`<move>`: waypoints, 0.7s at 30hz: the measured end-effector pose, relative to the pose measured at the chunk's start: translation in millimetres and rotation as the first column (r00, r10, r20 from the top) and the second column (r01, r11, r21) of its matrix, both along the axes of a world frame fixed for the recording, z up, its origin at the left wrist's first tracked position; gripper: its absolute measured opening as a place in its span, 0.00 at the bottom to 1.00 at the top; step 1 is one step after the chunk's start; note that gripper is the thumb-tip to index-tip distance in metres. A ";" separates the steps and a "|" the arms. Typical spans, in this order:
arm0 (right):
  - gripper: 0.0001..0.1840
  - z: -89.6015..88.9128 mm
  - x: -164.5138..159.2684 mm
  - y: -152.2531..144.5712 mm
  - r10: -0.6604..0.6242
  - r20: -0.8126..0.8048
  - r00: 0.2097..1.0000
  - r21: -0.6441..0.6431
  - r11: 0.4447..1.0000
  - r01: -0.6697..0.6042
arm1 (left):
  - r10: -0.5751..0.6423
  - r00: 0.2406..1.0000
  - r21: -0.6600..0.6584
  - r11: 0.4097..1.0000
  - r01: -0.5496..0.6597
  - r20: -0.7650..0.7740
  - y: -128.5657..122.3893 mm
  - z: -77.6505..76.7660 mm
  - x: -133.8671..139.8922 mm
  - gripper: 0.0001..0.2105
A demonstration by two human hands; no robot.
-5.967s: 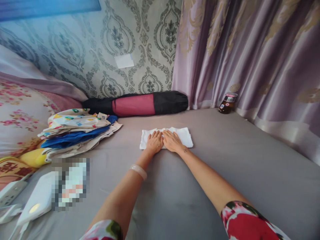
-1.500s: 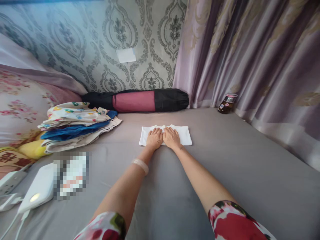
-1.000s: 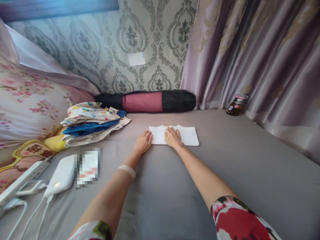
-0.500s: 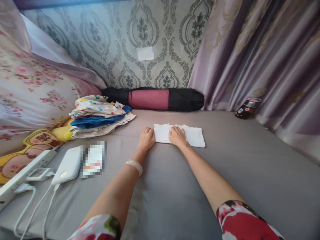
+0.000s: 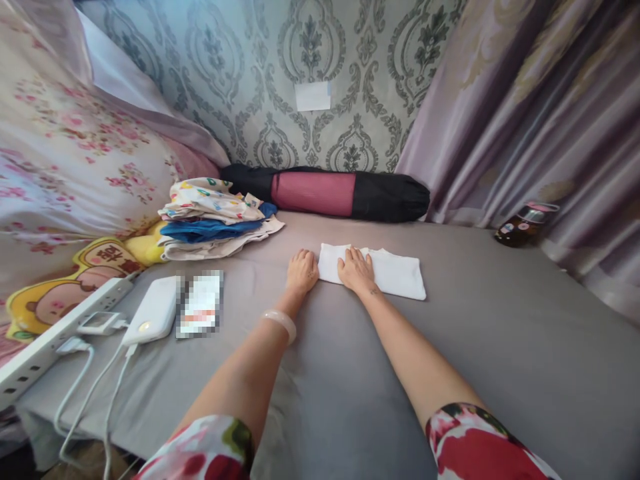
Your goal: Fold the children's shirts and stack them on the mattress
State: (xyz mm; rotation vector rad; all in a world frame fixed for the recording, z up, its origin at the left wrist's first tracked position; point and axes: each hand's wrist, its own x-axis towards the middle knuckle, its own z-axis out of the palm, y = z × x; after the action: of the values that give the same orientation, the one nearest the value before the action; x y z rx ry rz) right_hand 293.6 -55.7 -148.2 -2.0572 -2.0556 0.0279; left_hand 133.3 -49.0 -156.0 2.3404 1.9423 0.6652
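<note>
A white folded cloth, long and flat, lies on the grey sheet in the middle of the view. My right hand rests flat on the left half of the cloth, palm down, fingers stretched forward. At the left end of the cloth is my left hand, palm down on the sheet with its fingers extended, close against the cloth edge. Neither hand grips anything. What lies beneath the palms is hidden.
Folded clothes are stacked at the back left. A rolled pink-and-black bag lies along the wall. A power strip, a power bank with cables and a blurred packet lie left. A dark bottle stands back right.
The camera view has turned a little left, so the surroundings appear shifted right. My right hand sits slightly nearer the left end of the cloth. Both hands stay flat.
</note>
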 end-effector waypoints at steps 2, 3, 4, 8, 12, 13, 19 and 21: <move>0.30 1.9 0.3 0.8 -0.003 0.002 1.000 -0.023 1.000 0.003 | 0.007 1.000 0.005 1.000 -0.007 0.005 0.0 -0.4 0.0 0.13; 0.30 3.4 -0.2 1.6 -0.009 0.001 1.000 -0.039 0.999 0.009 | 0.009 1.000 0.007 1.000 -0.009 0.007 0.0 -0.6 0.0 0.13; 0.29 5.0 -1.3 2.5 -0.013 0.001 1.000 -0.055 0.998 0.013 | 0.006 1.000 0.009 1.000 -0.006 0.009 0.0 -0.7 0.0 0.13; 0.28 10.5 -12.3 6.7 0.012 0.005 1.000 -0.049 0.999 -0.012 | -0.033 0.999 0.034 0.999 0.033 -0.002 -0.3 -1.0 0.0 0.13; 0.28 7.9 -26.4 9.2 0.074 -0.018 0.997 -0.014 0.997 -0.074 | -0.038 0.999 0.062 0.997 0.040 -0.031 -0.6 -0.4 0.5 0.11; 0.28 6.0 -28.6 9.3 0.079 -0.020 0.997 -0.001 0.997 -0.079 | -0.038 0.999 0.068 0.997 0.040 -0.036 -0.6 -0.2 0.6 0.11; 0.28 -3.7 -30.1 9.1 0.087 0.002 0.996 0.055 0.995 -0.087 | -0.036 0.999 0.079 0.996 0.039 -0.040 -0.2 -0.5 0.9 0.11; 0.28 -3.5 -29.3 8.9 0.089 0.003 0.996 0.048 0.995 -0.089 | -0.033 0.999 0.082 0.996 0.036 -0.034 -0.3 -0.9 0.9 0.11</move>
State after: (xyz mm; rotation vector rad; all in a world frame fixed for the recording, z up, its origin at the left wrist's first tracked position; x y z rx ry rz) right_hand 264.4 -46.8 -151.7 -1.9370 -2.1260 -0.0079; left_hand 134.2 -49.3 -156.9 2.4417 1.9182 0.7232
